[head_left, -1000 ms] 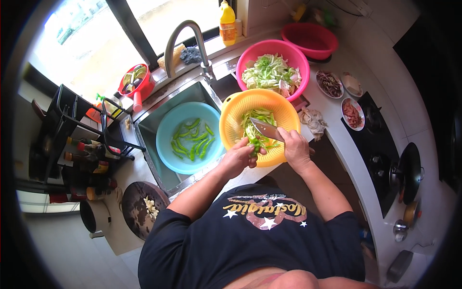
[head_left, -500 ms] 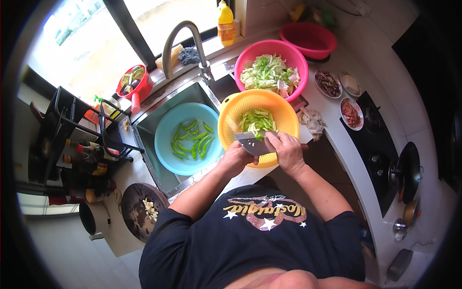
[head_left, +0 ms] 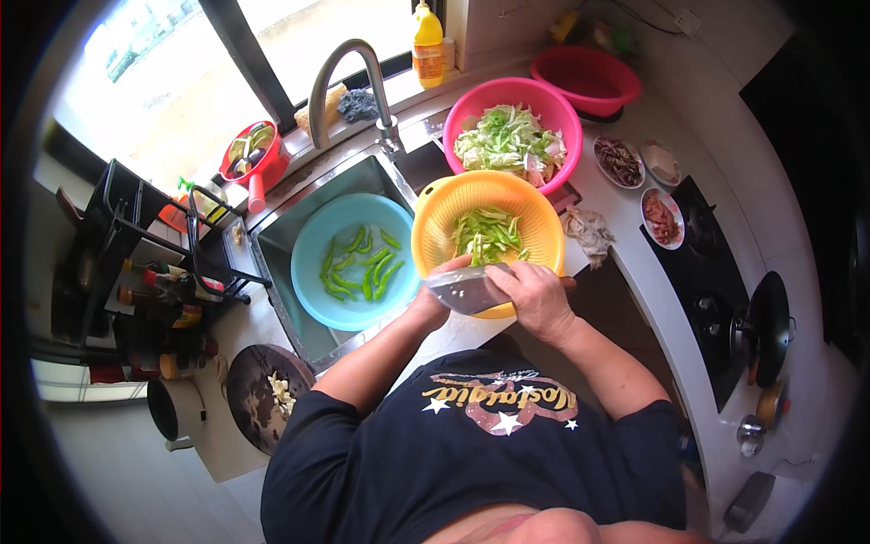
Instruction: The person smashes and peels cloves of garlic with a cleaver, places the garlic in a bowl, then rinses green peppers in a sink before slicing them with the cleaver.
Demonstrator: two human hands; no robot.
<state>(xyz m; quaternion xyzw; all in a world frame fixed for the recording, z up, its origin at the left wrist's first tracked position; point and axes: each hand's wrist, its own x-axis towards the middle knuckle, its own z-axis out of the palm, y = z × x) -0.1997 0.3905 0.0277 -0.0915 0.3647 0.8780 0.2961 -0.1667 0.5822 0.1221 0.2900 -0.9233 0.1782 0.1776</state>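
In my right hand (head_left: 544, 304) is a kitchen cleaver (head_left: 468, 290), its broad blade pointing left over the near rim of a yellow colander (head_left: 426, 227). My left hand (head_left: 433, 304) is closed behind the blade's left end. The blade hides most of its fingers and whatever they hold. Cut green peppers (head_left: 488, 231) lie in a heap inside the colander, just beyond the blade. Left of it, whole green peppers (head_left: 376, 272) sit in a light-blue basin (head_left: 308, 236) standing in the sink.
A pink basin (head_left: 571, 150) of chopped cabbage stands behind the colander, a red basin (head_left: 584, 77) farther back. Dishes with meat (head_left: 662, 218) and purplish strips (head_left: 618, 161) stand beside the stove (head_left: 702, 299). A round chopping board (head_left: 249, 399) bears pale pieces. The faucet (head_left: 385, 127) arches over the sink.
The cleaver has shifted left and slightly down, with its blade more tilted. My left hand has moved a little left, its fingers now behind the blade. The cut pepper heap looks slightly larger.
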